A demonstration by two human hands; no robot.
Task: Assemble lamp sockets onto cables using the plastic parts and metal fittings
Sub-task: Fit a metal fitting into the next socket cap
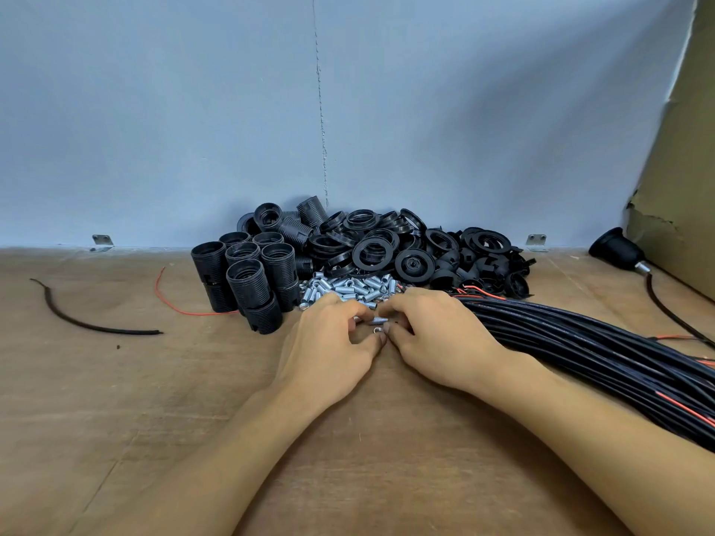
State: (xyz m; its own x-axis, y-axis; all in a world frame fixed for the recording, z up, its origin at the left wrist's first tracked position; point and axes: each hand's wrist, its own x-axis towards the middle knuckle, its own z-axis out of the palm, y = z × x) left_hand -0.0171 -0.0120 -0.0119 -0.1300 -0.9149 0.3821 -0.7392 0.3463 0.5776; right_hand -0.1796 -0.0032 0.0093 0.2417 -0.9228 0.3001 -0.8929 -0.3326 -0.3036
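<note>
1. Fingertips are hiding most of the action. Our left hand (329, 342) and right hand (437, 334) are curling inward at frame centre, tips nearly meeting around two small metal fittings (379, 321). We are not managing to tell which hand is gripping which.
2. Our forearms are running off the bottom edge. The cable bundle (580, 342) is lying just beside the right hand and leaving at the right edge.
3. The wooden table (154, 419) is lying open across the lower left, with a black cable scrap (89, 323) and a red wire (174, 303) lying at middle left.
4. Parts are sitting loose on the table. Threaded socket bodies (251, 276) are standing upright left of centre, plastic rings (379, 241) are heaping against the wall, and the fittings pile (348, 290) is lying just beyond our fingers.
5. A cardboard box (681, 148) is being cut off at the right edge, its inside hidden, with an assembled socket (615, 247) lying beside it.
</note>
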